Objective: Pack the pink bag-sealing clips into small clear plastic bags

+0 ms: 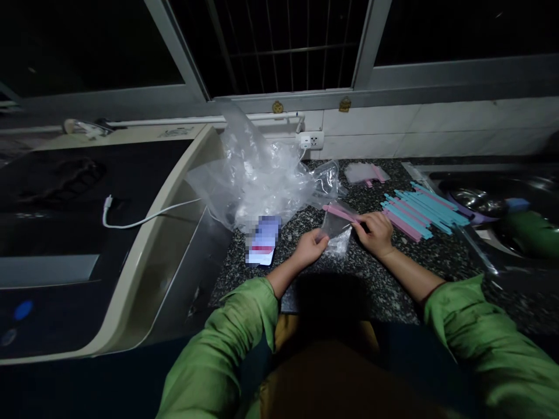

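A small clear plastic bag (335, 228) is stretched between my hands above the speckled counter. My left hand (311, 247) is closed, with thumb and fingers pinching the bag's left edge. Along the bag's upper edge lies a long pink plastic strip (338, 212). My right hand (374, 231) has its fingers closed at the right end of this strip and the bag's corner. Just beyond the right hand, blue and pink plastic strips (425, 212) lie side by side in a loose pile. Whether the strip grips the bag along its whole length cannot be made out.
A heap of crumpled clear plastic bags (266, 180) covers the counter's back left, with a lit phone (264, 241) before it. Flat clear bags with pink strips (365, 173) lie behind. A sink (484, 174) is at right, a washing machine (131, 314) at left with a white cable (144, 222).
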The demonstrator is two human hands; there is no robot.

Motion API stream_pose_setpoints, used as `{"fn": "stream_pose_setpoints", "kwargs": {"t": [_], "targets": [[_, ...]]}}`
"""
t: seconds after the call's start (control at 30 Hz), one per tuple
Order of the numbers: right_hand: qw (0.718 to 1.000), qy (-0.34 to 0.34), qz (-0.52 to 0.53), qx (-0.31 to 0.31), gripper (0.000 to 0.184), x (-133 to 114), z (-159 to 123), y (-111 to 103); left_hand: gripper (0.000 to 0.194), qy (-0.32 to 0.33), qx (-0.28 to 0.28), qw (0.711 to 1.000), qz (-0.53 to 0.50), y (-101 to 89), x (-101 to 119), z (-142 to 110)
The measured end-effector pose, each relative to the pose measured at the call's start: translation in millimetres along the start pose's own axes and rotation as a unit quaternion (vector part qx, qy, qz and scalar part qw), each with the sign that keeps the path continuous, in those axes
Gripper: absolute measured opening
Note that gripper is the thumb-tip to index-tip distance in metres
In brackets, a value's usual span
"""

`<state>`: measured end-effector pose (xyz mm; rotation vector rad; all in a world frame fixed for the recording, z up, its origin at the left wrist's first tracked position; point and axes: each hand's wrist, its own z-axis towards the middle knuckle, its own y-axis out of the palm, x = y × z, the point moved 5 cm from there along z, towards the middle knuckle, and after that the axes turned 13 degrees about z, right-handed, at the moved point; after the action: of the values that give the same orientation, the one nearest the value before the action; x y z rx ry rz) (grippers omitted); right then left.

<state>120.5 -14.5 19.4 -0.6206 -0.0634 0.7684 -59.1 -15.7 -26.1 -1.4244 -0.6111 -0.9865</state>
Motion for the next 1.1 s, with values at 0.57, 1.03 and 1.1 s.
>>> {"fn": "stream_pose_setpoints", "kwargs": {"t": [0.57,1.03,1.1], "targets": [[0.962,0.251,-0.101,0.046,0.025,90,12,2,0.061,0.073,0.144,0.986,0.042,39.5,34,64],[0.899,0.423,-0.106,0.045,0.033,122,40,13,0.055,0.13,0.073,0.964,0.219,69.4,58,126],[0.887,0.446,-0.116,0.036,0.035,127,45,15,0.056,0.133,0.071,0.964,0.217,72.7,59,134]]}}
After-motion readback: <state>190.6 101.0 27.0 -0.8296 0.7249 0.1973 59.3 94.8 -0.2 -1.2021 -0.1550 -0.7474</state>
